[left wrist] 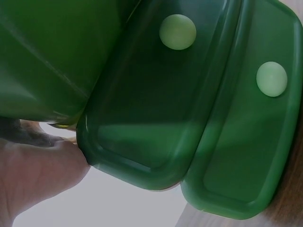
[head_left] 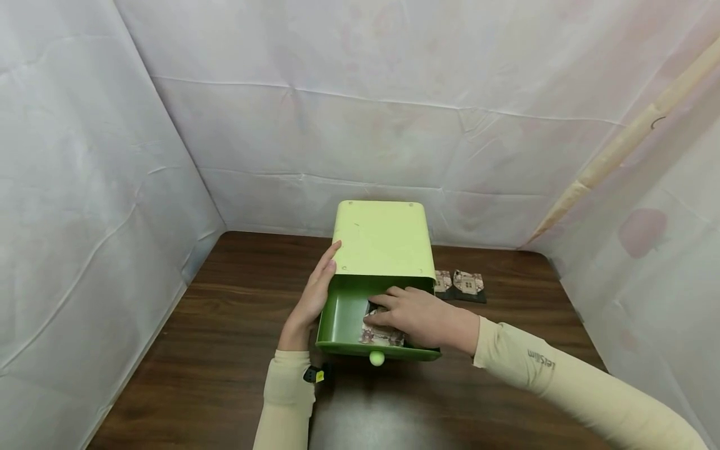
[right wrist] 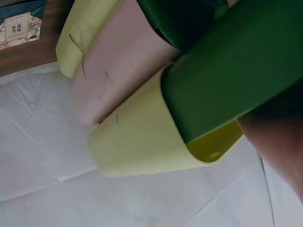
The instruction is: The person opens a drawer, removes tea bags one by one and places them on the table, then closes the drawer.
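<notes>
A drawer cabinet (head_left: 382, 234) with a light yellow-green top stands on the table, its top green drawer (head_left: 344, 312) pulled out. My left hand (head_left: 312, 300) rests against the cabinet's left side with extended fingers; part of that hand (left wrist: 42, 175) also shows in the left wrist view. Inside the drawer, my right hand (head_left: 419, 315) pinches a small flower-patterned packet (head_left: 382, 335), partly covered by the fingers. The right wrist view shows only a dark edge of that hand (right wrist: 279, 151), and its fingertips are hidden there.
Right of the cabinet, patterned packets (head_left: 469, 284) lie on the brown wooden table (head_left: 225, 350). Lower green drawer fronts (left wrist: 236, 156) carry round pale knobs. A pink cabinet tier (right wrist: 123, 61) sits between yellow ones. Pale cloth (head_left: 337, 137) hangs behind and at both sides.
</notes>
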Action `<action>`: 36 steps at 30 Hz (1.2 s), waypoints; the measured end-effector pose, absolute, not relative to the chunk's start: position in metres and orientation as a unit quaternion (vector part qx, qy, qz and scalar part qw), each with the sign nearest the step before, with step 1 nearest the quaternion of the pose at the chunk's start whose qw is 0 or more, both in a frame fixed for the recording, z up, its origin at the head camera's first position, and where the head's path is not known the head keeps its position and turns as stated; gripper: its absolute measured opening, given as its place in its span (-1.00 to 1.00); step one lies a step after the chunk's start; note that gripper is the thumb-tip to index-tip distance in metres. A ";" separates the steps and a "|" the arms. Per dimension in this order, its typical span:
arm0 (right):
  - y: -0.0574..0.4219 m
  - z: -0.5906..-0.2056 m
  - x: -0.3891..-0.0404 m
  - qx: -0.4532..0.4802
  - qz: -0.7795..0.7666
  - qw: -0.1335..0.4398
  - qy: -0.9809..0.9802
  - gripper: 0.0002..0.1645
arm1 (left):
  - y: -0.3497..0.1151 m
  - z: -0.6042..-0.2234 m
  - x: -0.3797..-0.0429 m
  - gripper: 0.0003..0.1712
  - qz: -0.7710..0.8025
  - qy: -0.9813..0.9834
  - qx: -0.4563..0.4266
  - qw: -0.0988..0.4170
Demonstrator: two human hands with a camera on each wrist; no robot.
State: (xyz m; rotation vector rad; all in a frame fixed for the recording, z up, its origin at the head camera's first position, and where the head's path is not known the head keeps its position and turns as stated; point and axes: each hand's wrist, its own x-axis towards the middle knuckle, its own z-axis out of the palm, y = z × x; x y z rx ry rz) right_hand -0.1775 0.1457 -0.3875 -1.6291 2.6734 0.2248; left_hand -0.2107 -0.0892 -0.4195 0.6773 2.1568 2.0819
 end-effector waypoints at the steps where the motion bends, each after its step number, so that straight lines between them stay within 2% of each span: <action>1: 0.145 -0.388 -0.178 -0.521 0.066 -0.010 0.851 -0.23 | -0.089 -0.419 -0.211 -0.46 0.678 0.701 0.220 0.035; 8: 0.152 -0.392 -0.185 -0.540 0.015 -0.070 0.838 -0.45 | -0.085 -0.421 -0.211 -0.46 0.676 0.699 0.233 0.026; 11: 0.160 -0.390 -0.186 -0.546 -0.002 -0.086 0.833 -0.49 | -0.083 -0.421 -0.211 -0.46 0.673 0.700 0.236 0.025; 18: 0.170 -0.386 -0.183 -0.558 -0.065 -0.139 0.816 -0.83 | -0.081 -0.420 -0.211 -0.46 0.671 0.702 0.235 0.037; 23: 0.162 -0.390 -0.175 -0.548 -0.114 -0.156 0.814 -0.84 | -0.087 -0.423 -0.206 -0.46 0.672 0.705 0.222 0.048; 27: 0.162 -0.393 -0.172 -0.533 -0.150 -0.149 0.819 -0.81 | -0.087 -0.432 -0.210 -0.46 0.679 0.698 0.222 0.051; 31: 0.165 -0.392 -0.175 -0.522 -0.176 -0.145 0.822 -0.74 | -0.086 -0.446 -0.222 -0.47 0.681 0.694 0.231 0.038; 36: 0.164 -0.392 -0.176 -0.523 -0.205 -0.170 0.810 -0.74 | -0.087 -0.453 -0.226 -0.47 0.672 0.703 0.232 0.019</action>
